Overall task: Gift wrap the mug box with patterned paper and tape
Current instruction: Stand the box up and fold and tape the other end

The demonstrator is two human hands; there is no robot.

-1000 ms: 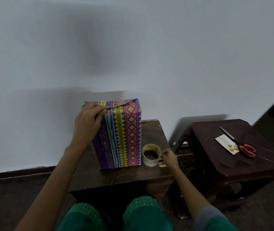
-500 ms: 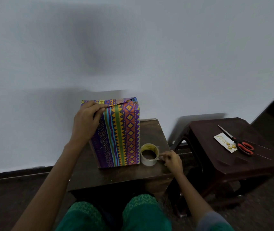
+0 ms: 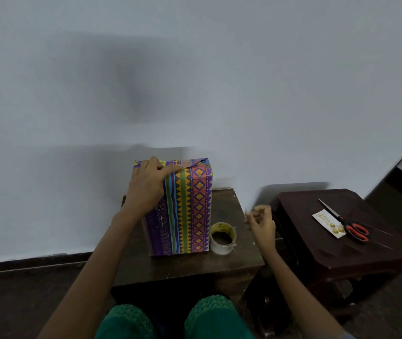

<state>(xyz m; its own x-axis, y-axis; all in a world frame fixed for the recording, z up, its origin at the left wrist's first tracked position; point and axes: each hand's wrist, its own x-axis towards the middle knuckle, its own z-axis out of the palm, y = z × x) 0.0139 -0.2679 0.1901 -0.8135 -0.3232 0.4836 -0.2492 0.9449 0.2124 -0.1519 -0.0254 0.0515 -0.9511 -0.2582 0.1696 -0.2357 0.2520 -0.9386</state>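
The box (image 3: 182, 209) stands upright on the small dark table (image 3: 234, 260) in front of my knees, already covered in the bright striped and diamond-patterned paper (image 3: 198, 189). My left hand (image 3: 148, 185) lies over its upper left corner, palm flat against the front face and fingers curled over the top edge, pressing the folded paper flap down where the folds meet along the top.

The roll of tape (image 3: 223, 238) sits flat on the table, just beside the bottom right corner of the box, its open core facing up.

My right hand (image 3: 262, 222) is raised in the air to the right of the roll, not touching it. The fingers are loosely curled with the thumb and fingertips drawn close together; the hand is blurred, so I cannot tell whether anything is pinched between them.

Off to my right stands a second, darker table (image 3: 336, 255), apart from the first. On it lie a pair of scissors (image 3: 346, 222) with red handles, blades pointing away from me, touching a small white card (image 3: 327, 222) with gold marks.
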